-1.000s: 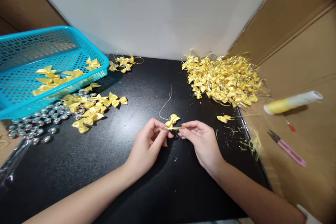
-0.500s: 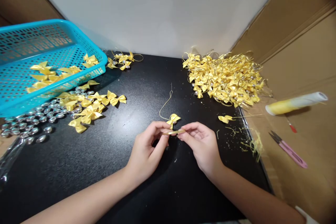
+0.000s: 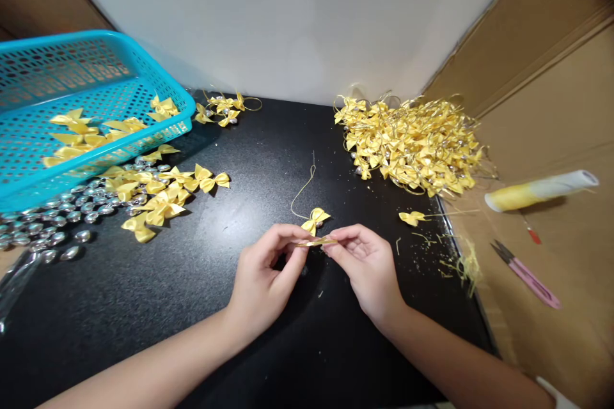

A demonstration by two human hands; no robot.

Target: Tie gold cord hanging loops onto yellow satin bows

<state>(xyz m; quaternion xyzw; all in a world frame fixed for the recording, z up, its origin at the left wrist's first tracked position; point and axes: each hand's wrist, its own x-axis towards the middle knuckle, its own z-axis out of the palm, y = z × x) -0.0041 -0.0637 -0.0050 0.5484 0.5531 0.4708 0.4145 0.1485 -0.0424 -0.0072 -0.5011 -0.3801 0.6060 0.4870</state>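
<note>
My left hand [image 3: 266, 271] and my right hand [image 3: 365, 262] meet at the middle of a black tabletop [image 3: 192, 281]. Between their fingertips they pinch a short gold cord [image 3: 314, 242], held level. A small yellow ribbon bow [image 3: 314, 218] sits just above the cord, with a thin gold thread [image 3: 303, 190] curling away from it toward the back. Both hands have thumb and fingers closed on the cord's ends.
A turquoise perforated basket [image 3: 96, 83] with yellow bows stands at back left. Loose bows [image 3: 158, 195] and silver beads [image 3: 57, 217] lie below it. A big heap of finished bows [image 3: 412, 144] sits back right. A single bow [image 3: 411, 217], pink snips [image 3: 525, 273] and a thread spool [image 3: 542, 190] lie right.
My hands stayed together on the cord and shifted only slightly; the view tilted a little, moving the basket left and up in the picture.
</note>
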